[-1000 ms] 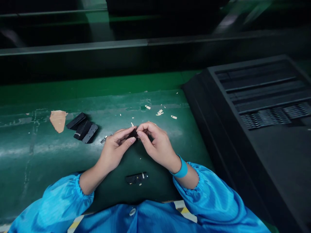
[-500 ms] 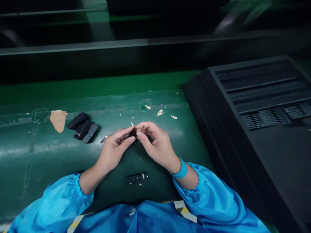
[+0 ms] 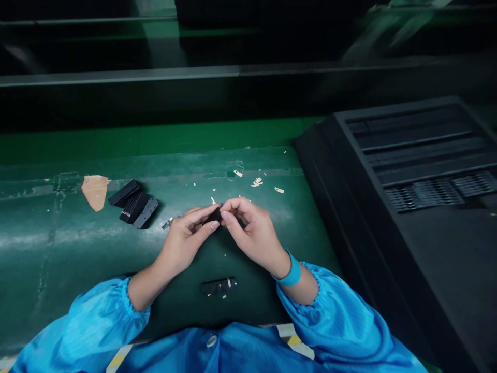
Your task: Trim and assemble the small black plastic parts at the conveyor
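Note:
My left hand (image 3: 187,234) is closed on a small dark part (image 3: 213,215), gripped between thumb and fingers above the green bench. My right hand (image 3: 250,228) meets it at the part's right end, thumb and index finger pinched together there; whether something tiny sits in that pinch I cannot make out. Fingers cover much of the dark part. Beside my left hand lies a small grey-and-black piece (image 3: 167,223). Nearer to me, a flat black component (image 3: 218,286) with small gold and white spots rests on the bench.
Stacked black plates (image 3: 134,204) lie at the left, beside a tan, tapered scrap (image 3: 95,192). Several cream-coloured slips (image 3: 257,182) are scattered beyond my hands. A large black tray (image 3: 326,155) with rows of dark parts (image 3: 425,194) fills the right side of the green bench (image 3: 77,269).
The right thumb and index finger have drawn closer together at the end of the dark part. The view has shifted slightly; the things on the bench stay where they were.

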The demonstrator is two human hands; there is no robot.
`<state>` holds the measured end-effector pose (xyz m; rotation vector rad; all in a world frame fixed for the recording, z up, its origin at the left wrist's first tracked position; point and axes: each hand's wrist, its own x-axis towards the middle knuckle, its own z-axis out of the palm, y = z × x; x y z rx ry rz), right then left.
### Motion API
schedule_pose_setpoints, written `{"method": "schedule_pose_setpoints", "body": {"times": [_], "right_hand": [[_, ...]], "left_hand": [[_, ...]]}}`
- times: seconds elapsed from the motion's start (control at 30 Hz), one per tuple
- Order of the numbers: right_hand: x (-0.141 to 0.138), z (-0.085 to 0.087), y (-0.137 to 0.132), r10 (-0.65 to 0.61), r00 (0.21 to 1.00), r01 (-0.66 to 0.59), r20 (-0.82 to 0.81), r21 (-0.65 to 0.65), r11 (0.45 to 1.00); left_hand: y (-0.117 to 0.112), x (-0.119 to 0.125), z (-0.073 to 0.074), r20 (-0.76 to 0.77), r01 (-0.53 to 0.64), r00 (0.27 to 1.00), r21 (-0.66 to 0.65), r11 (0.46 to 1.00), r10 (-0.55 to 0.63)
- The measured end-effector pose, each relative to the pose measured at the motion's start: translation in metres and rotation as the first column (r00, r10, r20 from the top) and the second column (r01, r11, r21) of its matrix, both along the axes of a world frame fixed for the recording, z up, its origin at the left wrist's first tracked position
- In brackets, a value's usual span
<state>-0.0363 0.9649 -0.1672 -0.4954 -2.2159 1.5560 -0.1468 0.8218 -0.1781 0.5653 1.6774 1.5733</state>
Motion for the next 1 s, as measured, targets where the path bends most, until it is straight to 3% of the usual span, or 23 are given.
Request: {"method": "schedule_pose_setpoints", "body": {"times": [0.27, 0.7, 0.8, 0.9, 1.0], "right_hand": [[-0.0024, -0.0003, -0.002, -0.02, 0.999, 0.024, -0.039, 0.107, 0.994], [-0.0025, -0.001, -0.0022, -0.002, 0.999, 0.008, -0.043, 0.122, 0.992], [-0.0025, 0.0, -0.0026, 0.004, 1.0, -0.002, -0.026, 0.049, 0.999], [-0.003, 0.0005, -0.0037, -0.006, 1.0, 0.004, -0.019, -0.141, 0.99], [-0.0043, -0.0005, -0.0044, -0.041, 0.998, 0.02, -0.046, -0.394, 0.919]], "left_hand": [[0.002, 0.0007, 0.0032, -0.013, 0.01, 1.0, 0.003, 1.0, -0.01], [0.0013, 0.0004, -0.0004, -0.003, -0.001, 1.0, 0.025, 1.0, 0.002], [0.0017, 0.0003, -0.0004, -0.021, 0.0, 1.0, 0.028, 1.0, 0.0], [0.0014, -0.0003, -0.0002, -0.065, 0.007, 0.998, 0.02, 1.0, -0.006], [0.0004, -0.001, 0.0005, -0.127, 0.023, 0.992, -0.001, 1.0, -0.023]]}}
